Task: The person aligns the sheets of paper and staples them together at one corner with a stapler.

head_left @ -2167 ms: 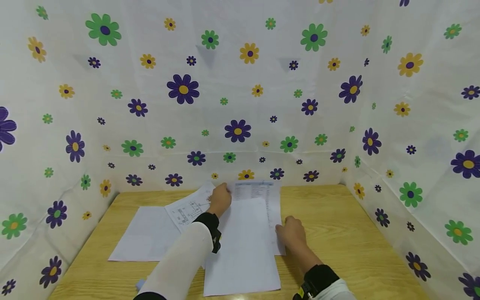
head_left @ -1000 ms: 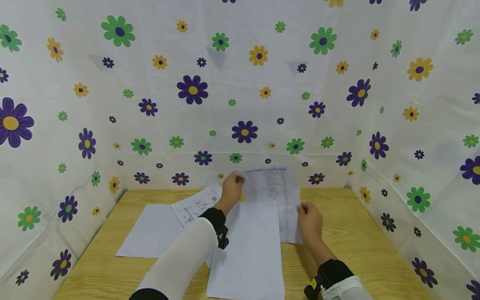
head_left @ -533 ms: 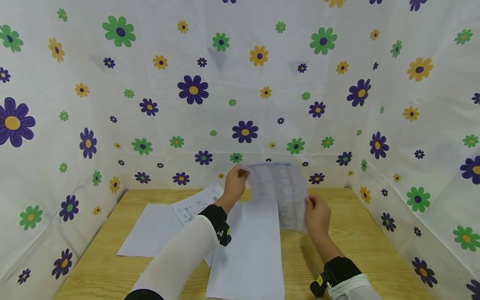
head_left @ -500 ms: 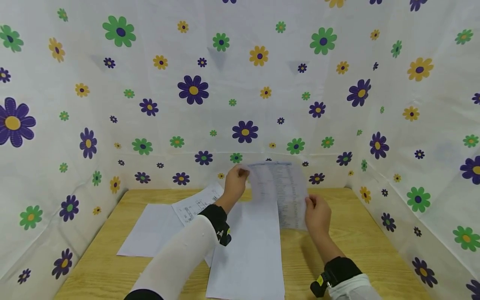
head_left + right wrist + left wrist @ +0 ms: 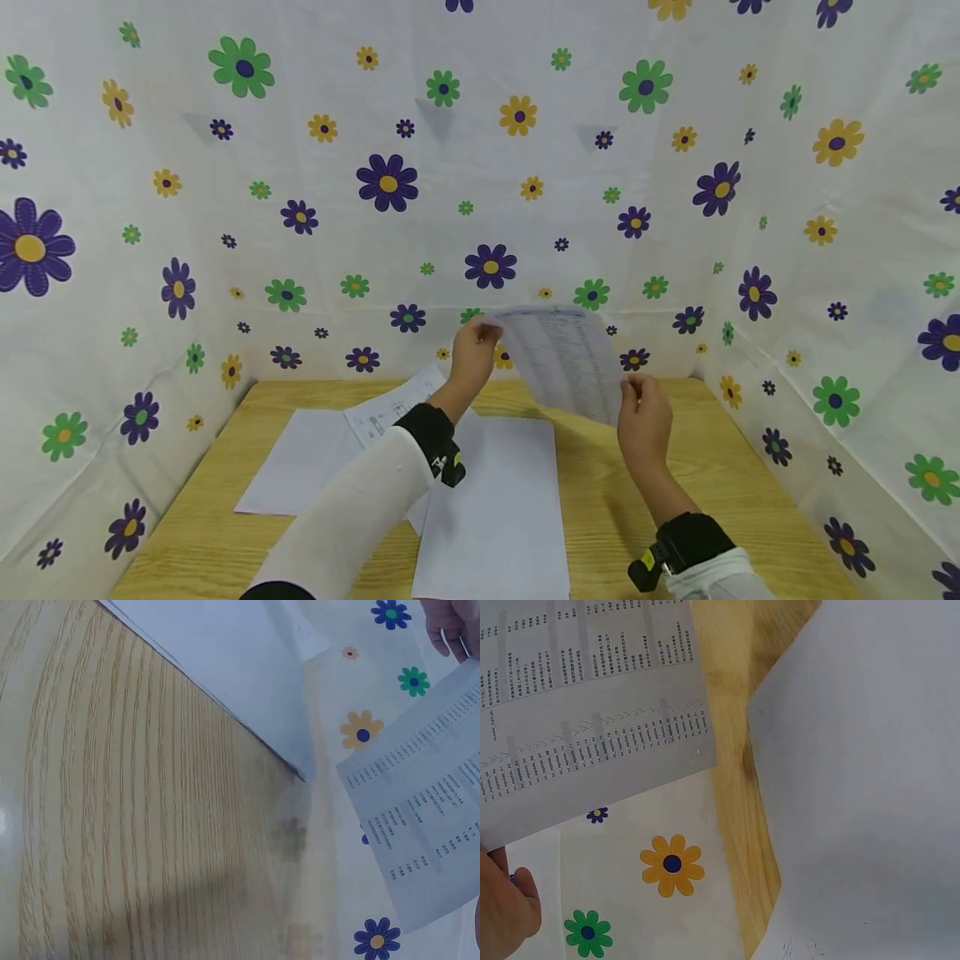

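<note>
A thin printed sheet of paper [image 5: 562, 358] with columns of small text is up off the table, slanted and slightly curved. My left hand [image 5: 472, 358] pinches its upper left corner. My right hand [image 5: 647, 421] grips the right edge close to the lower corner. In the left wrist view the sheet [image 5: 592, 705] spans the upper left, above the left hand [image 5: 506, 911]. At the right of the right wrist view, the sheet [image 5: 420, 802] hangs before the flowered wall, with the left hand [image 5: 456, 626] at its far corner.
White blank-faced papers [image 5: 498, 508] lie below, at the middle front of the wooden table [image 5: 607, 508]. To the left, a sheet with line drawings [image 5: 390, 408] overlaps another white sheet [image 5: 292, 471]. A flower-patterned cloth [image 5: 420, 225] encloses the table at the back and sides.
The printed sheet has come up from the table, its lower end swinging clear of the blank papers. Both hands rose with it, and the right hand also moved right.
</note>
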The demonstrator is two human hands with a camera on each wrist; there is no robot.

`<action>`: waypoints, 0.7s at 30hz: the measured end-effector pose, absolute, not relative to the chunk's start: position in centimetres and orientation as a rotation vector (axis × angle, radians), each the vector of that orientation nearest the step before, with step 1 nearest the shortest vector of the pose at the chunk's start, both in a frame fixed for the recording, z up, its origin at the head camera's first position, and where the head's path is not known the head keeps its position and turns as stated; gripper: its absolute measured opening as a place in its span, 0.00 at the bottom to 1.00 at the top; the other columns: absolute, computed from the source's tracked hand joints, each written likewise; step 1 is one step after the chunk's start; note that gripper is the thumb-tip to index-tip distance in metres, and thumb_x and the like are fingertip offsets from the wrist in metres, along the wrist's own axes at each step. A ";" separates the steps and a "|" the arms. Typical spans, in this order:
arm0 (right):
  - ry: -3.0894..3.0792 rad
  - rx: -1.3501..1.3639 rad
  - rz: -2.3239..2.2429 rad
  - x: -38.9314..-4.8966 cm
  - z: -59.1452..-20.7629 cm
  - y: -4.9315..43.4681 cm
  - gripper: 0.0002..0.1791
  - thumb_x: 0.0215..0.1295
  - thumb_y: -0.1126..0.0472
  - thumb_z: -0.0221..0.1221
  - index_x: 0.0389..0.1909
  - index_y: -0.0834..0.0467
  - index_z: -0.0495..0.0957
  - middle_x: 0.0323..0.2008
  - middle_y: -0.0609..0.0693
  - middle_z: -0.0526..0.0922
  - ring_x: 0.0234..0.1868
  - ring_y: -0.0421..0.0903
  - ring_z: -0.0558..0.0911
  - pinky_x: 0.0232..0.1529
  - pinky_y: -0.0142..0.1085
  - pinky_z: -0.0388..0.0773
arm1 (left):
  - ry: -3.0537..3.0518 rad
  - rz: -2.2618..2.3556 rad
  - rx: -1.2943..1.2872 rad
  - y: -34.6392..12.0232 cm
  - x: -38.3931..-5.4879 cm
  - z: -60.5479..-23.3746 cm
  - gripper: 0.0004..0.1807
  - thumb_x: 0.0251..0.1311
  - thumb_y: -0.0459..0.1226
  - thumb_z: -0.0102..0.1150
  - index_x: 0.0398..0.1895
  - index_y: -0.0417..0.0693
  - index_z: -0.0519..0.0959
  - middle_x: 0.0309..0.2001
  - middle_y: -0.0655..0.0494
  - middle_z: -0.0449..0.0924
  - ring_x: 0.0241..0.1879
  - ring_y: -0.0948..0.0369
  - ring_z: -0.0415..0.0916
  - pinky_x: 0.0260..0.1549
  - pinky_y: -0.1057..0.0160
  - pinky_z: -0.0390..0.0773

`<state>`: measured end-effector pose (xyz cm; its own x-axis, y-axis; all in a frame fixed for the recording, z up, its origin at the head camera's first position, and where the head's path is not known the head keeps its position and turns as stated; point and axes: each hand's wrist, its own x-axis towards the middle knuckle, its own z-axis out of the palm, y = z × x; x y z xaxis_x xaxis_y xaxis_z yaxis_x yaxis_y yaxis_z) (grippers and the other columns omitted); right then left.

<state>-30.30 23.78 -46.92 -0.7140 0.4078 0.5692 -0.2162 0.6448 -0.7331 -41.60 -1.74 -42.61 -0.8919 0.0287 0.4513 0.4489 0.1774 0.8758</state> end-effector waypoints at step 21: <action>-1.948 -0.123 1.339 -28.6 -44.6 20.4 0.09 0.78 0.60 0.55 0.49 0.62 0.77 0.41 0.55 0.81 0.36 0.46 0.79 0.31 0.24 0.74 | -2.081 -2.025 -0.505 -2.3 -39.5 -40.4 0.21 0.72 0.40 0.61 0.64 0.47 0.71 0.51 0.48 0.83 0.48 0.54 0.83 0.48 0.55 0.83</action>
<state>-28.60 20.36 -44.58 -0.7102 0.4687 0.5253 -0.3226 0.4466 -0.8345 -39.49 -2.30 -40.39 -0.9230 0.1072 0.3695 0.3723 0.0065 0.9281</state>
